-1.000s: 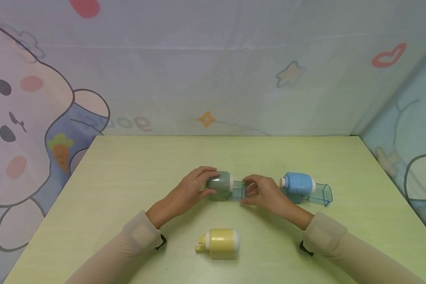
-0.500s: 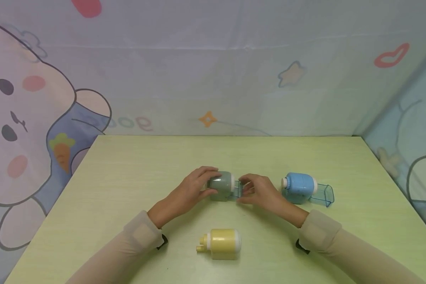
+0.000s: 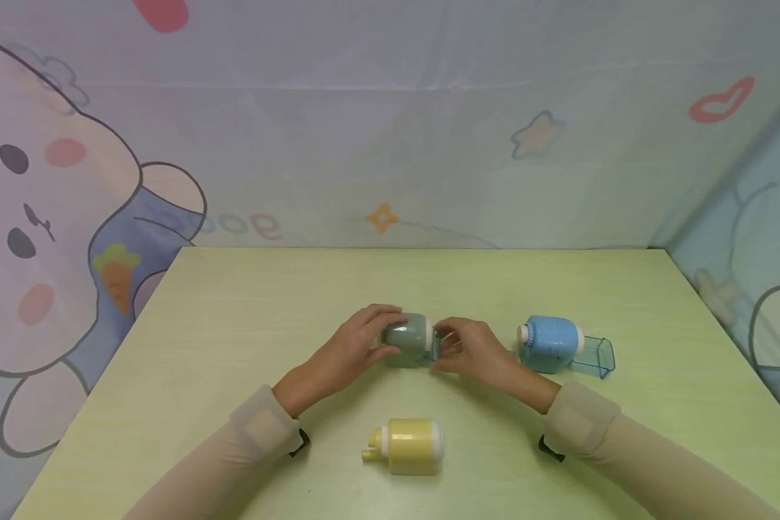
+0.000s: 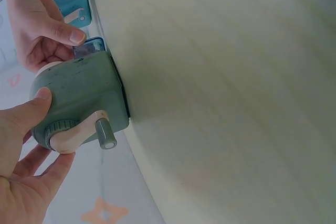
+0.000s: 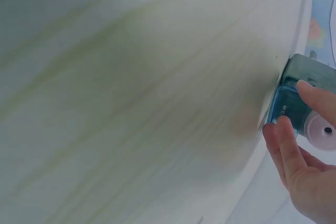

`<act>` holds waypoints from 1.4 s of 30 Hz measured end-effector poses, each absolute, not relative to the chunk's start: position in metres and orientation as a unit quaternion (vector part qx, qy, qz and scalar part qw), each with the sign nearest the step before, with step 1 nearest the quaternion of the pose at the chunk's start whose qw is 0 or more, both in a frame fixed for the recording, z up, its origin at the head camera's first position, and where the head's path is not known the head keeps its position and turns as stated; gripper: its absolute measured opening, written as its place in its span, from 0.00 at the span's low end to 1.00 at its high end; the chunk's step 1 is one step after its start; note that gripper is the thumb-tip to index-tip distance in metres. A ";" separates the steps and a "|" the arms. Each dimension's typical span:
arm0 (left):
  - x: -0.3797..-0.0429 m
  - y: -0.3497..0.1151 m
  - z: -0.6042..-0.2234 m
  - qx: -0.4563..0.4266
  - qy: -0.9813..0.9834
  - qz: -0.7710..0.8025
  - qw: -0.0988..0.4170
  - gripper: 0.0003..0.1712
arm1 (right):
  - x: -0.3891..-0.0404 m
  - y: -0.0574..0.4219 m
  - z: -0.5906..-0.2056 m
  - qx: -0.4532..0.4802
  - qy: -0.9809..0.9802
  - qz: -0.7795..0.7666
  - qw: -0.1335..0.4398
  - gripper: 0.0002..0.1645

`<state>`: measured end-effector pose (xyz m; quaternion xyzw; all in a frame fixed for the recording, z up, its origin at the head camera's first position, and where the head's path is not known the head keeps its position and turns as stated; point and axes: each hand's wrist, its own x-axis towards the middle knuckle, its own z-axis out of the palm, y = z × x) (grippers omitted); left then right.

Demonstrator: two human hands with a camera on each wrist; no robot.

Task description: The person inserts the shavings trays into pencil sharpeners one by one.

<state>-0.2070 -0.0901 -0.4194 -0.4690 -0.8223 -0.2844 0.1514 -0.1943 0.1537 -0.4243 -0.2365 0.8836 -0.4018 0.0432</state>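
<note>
A green hand-crank pencil sharpener [image 3: 406, 341] lies at the middle of the table between both hands. My left hand [image 3: 346, 354] grips its crank end, thumb on the near side and fingers over the top. In the left wrist view, the pale crank [image 4: 76, 136] with its green knob faces out from the body. At the other end, my right hand [image 3: 477, 350] pinches the clear blue shavings drawer [image 5: 290, 106], thumb on one side and fingertips against its end. Only a short length of drawer sticks out of the body.
Right of my right hand stands a blue pencil sharpener [image 3: 551, 344] with its clear drawer [image 3: 596, 355] pulled out. Nearer the front lies a yellow pencil sharpener [image 3: 413, 446]. Behind the table [image 3: 266, 289] hangs a printed cloth [image 3: 299, 144].
My right hand has moved left, pushing the drawer further into the green pencil sharpener. The left hand keeps its grip. The head view has shifted slightly.
</note>
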 end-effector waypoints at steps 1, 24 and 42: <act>-0.207 -0.090 -0.419 -0.469 -0.823 -0.283 0.151 0.30 | -0.194 0.153 -0.424 -0.237 0.884 -0.402 0.043 0.34; -0.207 -0.087 -0.420 -0.474 -0.818 -0.285 0.158 0.30 | -0.196 0.144 -0.422 -0.238 0.875 -0.418 0.052 0.30; -0.206 -0.089 -0.418 -0.468 -0.820 -0.293 0.150 0.29 | -0.200 0.140 -0.420 -0.241 0.872 -0.424 0.051 0.30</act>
